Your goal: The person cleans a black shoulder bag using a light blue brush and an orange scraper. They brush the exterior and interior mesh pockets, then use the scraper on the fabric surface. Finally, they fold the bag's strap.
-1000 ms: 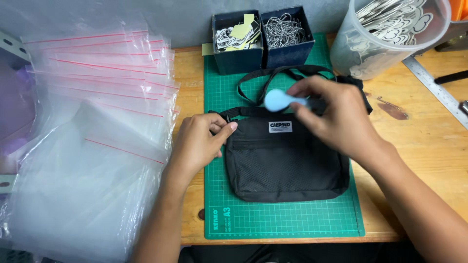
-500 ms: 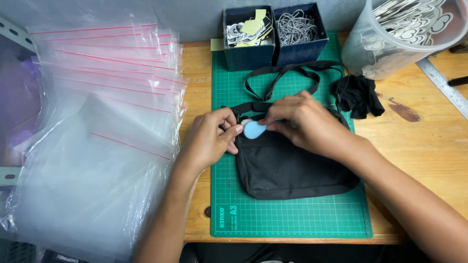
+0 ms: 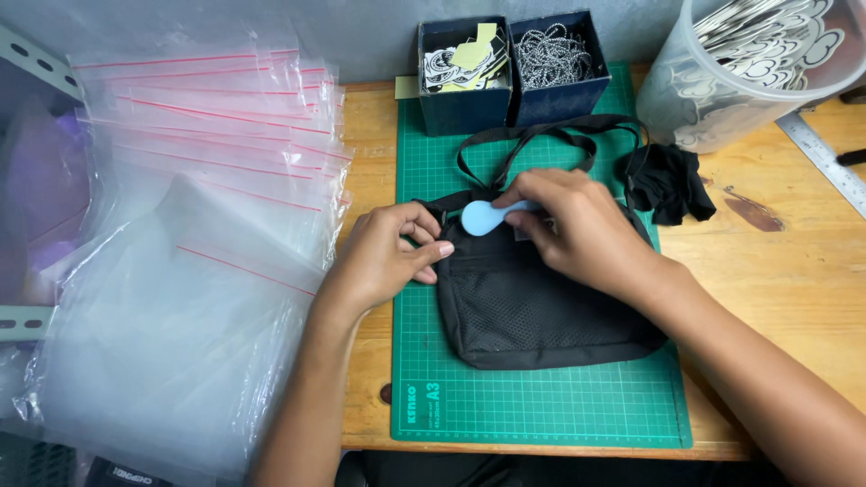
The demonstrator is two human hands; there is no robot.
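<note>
A small black shoulder bag [image 3: 532,307] with a mesh front lies flat on a green cutting mat [image 3: 541,406]; its strap [image 3: 541,135] loops toward the back. My left hand [image 3: 388,257] pinches the bag's upper left corner. My right hand [image 3: 577,230] rests over the bag's top edge and holds a light blue, rounded tag [image 3: 481,217] just above that corner. The bag's top edge under my right hand is hidden.
A large stack of clear zip bags with red seal lines [image 3: 189,234] fills the left. Two dark blue boxes stand at the back, one with stickers [image 3: 462,77], one with ball chains [image 3: 555,68]. A clear tub of stickers [image 3: 749,63], a black cloth [image 3: 667,180] and a metal ruler [image 3: 825,158] lie right.
My right hand brought the blue tag from above the bag's middle down to its upper left corner, then lifted it slightly. The left hand kept its grip on the corner.
</note>
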